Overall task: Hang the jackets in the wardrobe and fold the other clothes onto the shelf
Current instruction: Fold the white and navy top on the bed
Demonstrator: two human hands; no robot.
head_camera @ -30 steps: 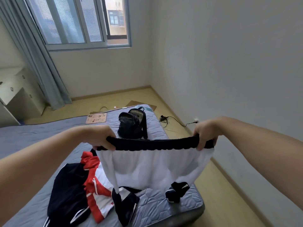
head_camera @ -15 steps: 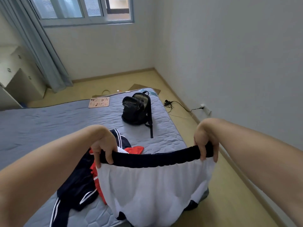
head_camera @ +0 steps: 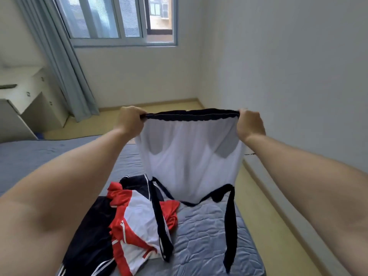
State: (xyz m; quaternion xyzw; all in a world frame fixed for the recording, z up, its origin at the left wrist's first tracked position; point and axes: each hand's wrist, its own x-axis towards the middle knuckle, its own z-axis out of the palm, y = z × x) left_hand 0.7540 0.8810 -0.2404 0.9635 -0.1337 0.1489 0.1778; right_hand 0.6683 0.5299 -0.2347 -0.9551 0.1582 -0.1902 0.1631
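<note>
White shorts point(head_camera: 189, 156) hang above the near right part of the bed point(head_camera: 209, 226), stretched wide in the air. My left hand point(head_camera: 129, 121) and my right hand point(head_camera: 250, 124) each grip one end of the black waistband point(head_camera: 191, 114) with curled fingers. Other clothes point(head_camera: 137, 214) lie below, left.

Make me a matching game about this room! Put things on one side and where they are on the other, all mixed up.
Things:
1. white shorts
2. red and white jersey
3. curtain

Places:
A. hangs beside the window
B. lies crumpled on the mattress
C. held up in the air by the left hand and the right hand

Pairs: 1-C, 2-B, 3-A
</note>
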